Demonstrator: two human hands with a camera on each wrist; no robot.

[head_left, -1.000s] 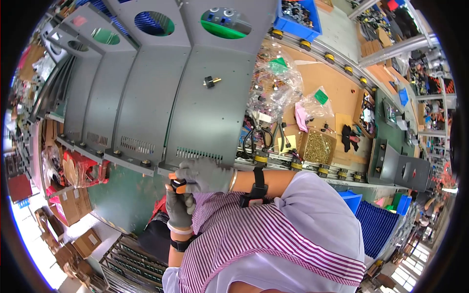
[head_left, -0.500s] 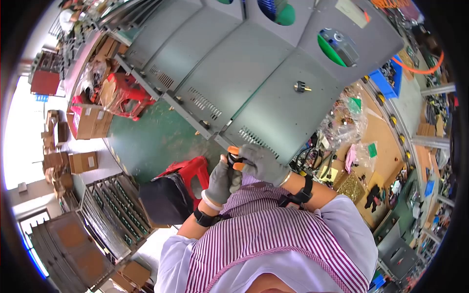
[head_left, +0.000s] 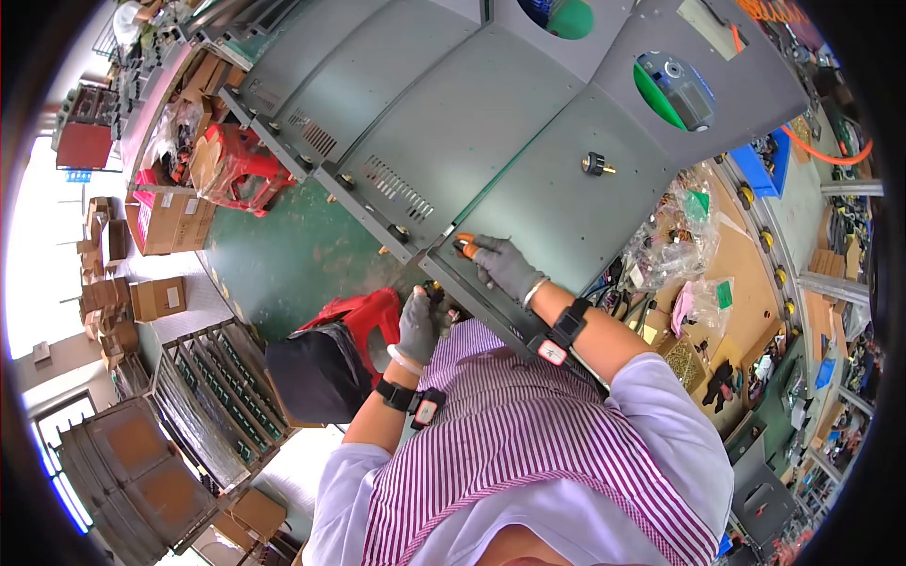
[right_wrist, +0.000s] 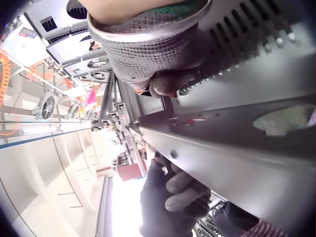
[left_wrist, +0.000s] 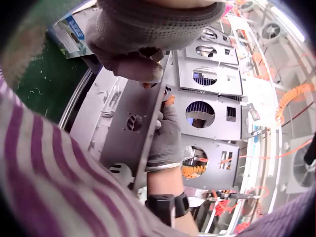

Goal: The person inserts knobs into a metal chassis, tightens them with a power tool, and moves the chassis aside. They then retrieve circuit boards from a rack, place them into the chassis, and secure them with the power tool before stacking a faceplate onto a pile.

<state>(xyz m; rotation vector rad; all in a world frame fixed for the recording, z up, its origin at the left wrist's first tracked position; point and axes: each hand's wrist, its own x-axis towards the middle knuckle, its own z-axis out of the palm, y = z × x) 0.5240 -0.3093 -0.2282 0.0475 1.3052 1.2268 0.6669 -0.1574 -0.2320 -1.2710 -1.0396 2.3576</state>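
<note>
- The right hand [head_left: 507, 269] pinches a small dark piece [head_left: 461, 247] between thumb and finger, closed nearly all the way; orange shows at its fingertips, and whether that belongs to the glove or the piece cannot be told.
- The left hand [head_left: 418, 330] has its fingers curled, something dark at their tips; the pictures do not settle whether it has hold of that.
- The pinched piece is on the inner side of the raised front flange [head_left: 478, 307] of the nearest grey panel [head_left: 557, 222], close to the corner beside the next panel [head_left: 472, 104].
- The left hand is on the outer side of that flange, just across from the right; the right wrist view shows its fingertips close beneath the flange's edge.
- Both hands wear grey gloves, and a strapped device sits on each wrist.
- A black knob with a brass-coloured stem [head_left: 595, 165] lies on the nearest panel, towards the end with the oval opening [head_left: 675, 90] and well apart from both hands.
- The next panel has a row of slots [head_left: 398, 189] near its front edge, and a dark knob [head_left: 399, 231] at its flange, by the corner nearest the hands.
- Beyond the nearest panel's right edge lies a clear plastic bag of parts [head_left: 675, 231].
- A red stool [head_left: 377, 313] stands on the green floor [head_left: 293, 250], left of the left hand.
</note>
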